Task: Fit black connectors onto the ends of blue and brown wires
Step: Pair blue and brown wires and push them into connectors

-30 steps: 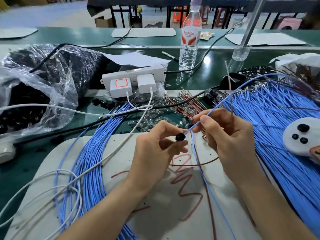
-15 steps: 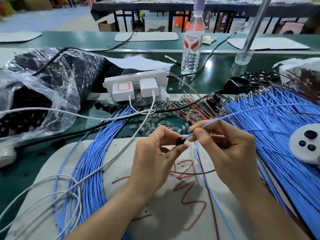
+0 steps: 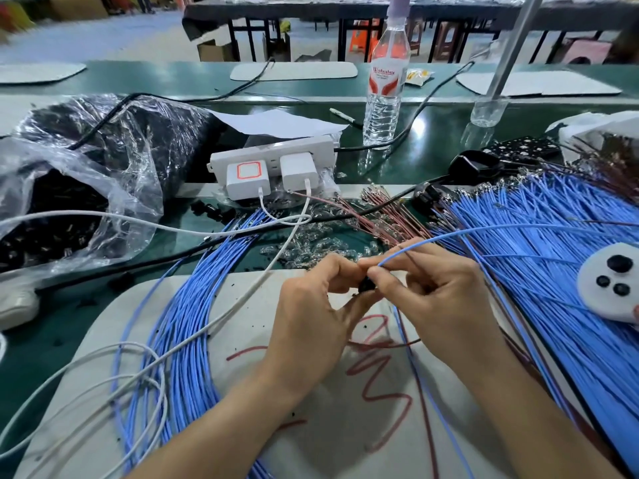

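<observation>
My left hand (image 3: pixel 313 305) pinches a small black connector (image 3: pixel 366 284) between thumb and fingers above the grey work mat (image 3: pixel 242 392). My right hand (image 3: pixel 439 295) pinches a blue wire (image 3: pixel 484 231) right at the connector; the wire runs off to the right. The two hands' fingertips touch, and they hide most of the connector. A second blue wire and a brown wire (image 3: pixel 423 392) hang from the hands towards me. Loose blue wires (image 3: pixel 553 257) are heaped at the right, a finished blue bundle (image 3: pixel 186 340) lies at the left, and brown wires (image 3: pixel 383 216) lie behind.
A clear bag of black connectors (image 3: pixel 52 216) sits at the left. A white power strip (image 3: pixel 273 164) with chargers and white cables stands behind, with a water bottle (image 3: pixel 385 84) farther back. A white foam piece (image 3: pixel 612 285) with black dots lies at the right.
My right hand has brought the blue wire's end to the connector, and the hands have closed together. The wire's far part has dropped lower across the blue heap.
</observation>
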`<action>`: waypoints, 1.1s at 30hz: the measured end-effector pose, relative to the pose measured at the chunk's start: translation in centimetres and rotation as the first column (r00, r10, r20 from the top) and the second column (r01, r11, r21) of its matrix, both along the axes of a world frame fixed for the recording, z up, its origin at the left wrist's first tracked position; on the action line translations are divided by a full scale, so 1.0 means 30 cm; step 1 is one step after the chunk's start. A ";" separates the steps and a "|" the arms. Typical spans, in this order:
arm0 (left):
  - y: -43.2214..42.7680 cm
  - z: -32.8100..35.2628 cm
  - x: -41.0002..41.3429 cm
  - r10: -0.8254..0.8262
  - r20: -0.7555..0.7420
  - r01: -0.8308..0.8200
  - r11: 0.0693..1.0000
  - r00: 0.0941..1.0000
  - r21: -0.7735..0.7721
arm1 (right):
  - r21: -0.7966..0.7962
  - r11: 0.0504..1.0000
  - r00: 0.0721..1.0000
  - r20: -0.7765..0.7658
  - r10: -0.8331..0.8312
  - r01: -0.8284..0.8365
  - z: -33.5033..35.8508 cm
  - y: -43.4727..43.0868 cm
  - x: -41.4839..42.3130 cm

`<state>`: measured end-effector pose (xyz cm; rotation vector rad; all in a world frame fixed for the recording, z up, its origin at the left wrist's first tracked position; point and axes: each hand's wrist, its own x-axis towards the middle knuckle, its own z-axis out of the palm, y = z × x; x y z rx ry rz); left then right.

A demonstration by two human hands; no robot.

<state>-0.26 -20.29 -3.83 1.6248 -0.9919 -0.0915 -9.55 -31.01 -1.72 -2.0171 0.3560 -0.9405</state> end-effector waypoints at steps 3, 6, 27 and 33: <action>0.000 -0.002 0.000 0.000 -0.068 0.001 1.000 0.998 0.005 | 0.044 0.999 0.999 -0.039 0.011 -0.010 -0.005 0.005 0.004; -0.003 -0.008 0.000 0.026 -0.050 -0.025 1.000 0.998 0.003 | 0.284 0.956 0.996 0.066 0.059 -0.076 0.012 0.010 -0.002; -0.003 0.013 -0.001 0.001 0.297 0.002 1.000 0.955 -0.010 | 0.737 0.673 0.998 0.016 0.065 -0.056 -0.024 -0.029 0.013; 0.013 0.029 0.026 0.048 0.264 -0.048 0.999 0.963 -0.006 | 0.851 0.510 0.992 0.122 0.031 -0.121 -0.008 -0.036 0.019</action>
